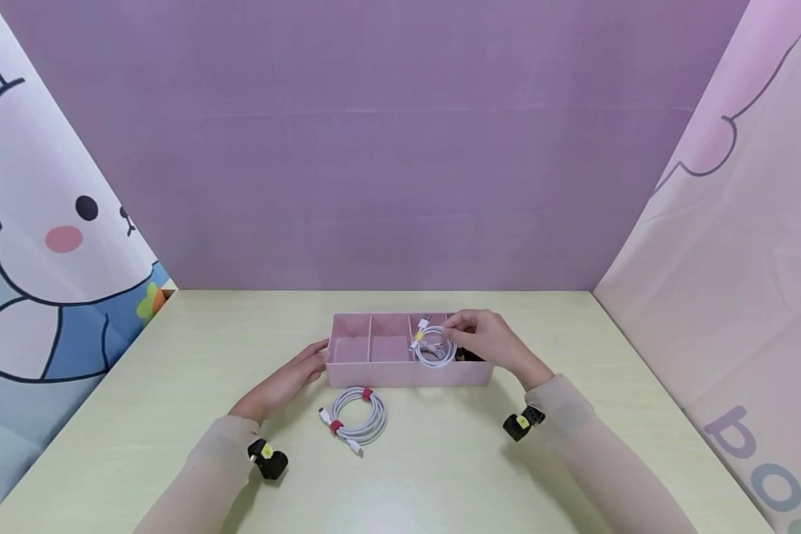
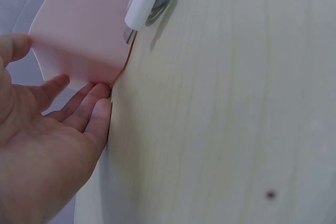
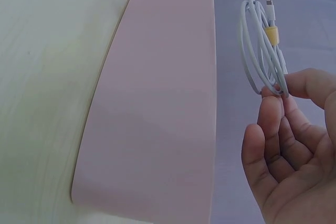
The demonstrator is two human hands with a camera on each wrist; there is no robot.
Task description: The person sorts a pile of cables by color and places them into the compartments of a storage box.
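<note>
In the head view my right hand [image 1: 489,337] is over the right part of a pink divided box [image 1: 407,375]. Between thumb and fingers it pinches a coiled white charging cable [image 1: 435,363] bound with a yellow tie. The right wrist view shows this cable [image 3: 257,51] held up beyond the box wall, its metal plug upward. My left hand [image 1: 298,377] rests at the box's left end, and in the left wrist view its fingertips [image 2: 102,90] touch the end wall. Another coiled cable [image 1: 377,423], with red ties, lies on the table before the box.
The box's two left compartments show bare floors; something dark [image 1: 469,355] sits in the rightmost one, partly hidden by my right hand. A purple backdrop [image 1: 387,148] stands behind the pale wooden table [image 1: 440,475], with printed cloth panels [image 1: 741,297] at both sides.
</note>
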